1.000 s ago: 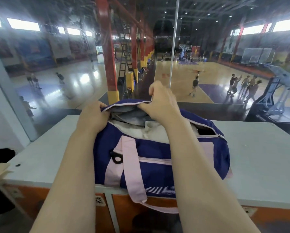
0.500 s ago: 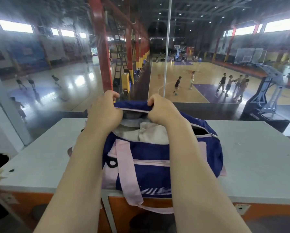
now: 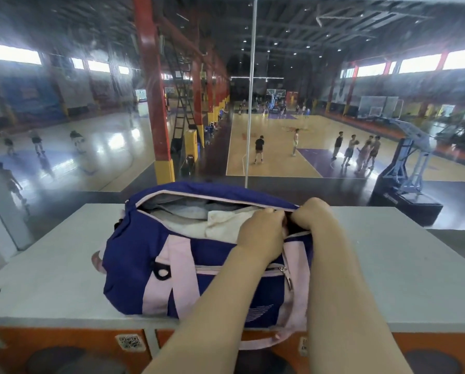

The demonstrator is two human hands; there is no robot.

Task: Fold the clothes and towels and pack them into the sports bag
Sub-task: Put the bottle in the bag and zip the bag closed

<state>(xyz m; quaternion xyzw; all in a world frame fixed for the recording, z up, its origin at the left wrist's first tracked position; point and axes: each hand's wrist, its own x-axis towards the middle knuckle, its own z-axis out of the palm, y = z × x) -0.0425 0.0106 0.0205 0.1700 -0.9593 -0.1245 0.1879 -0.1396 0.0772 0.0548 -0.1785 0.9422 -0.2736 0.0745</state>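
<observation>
Both hands pinch the sports bag (image 3: pixel 199 265) at its right zip end: left hand (image 3: pixel 262 233) steadies fabric, right hand (image 3: pixel 311 217) should draw leftward over the towels (image 3: pixel 226 222).

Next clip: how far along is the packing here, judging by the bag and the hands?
Done: pale folded cloth already lies inside the bag, and none is left on the table. In hand: the left hand and right hand meet at the right end of the bag's open top, gripping its edges, seemingly at the zip. Left: the top gapes along most of its length and needs closing.
</observation>
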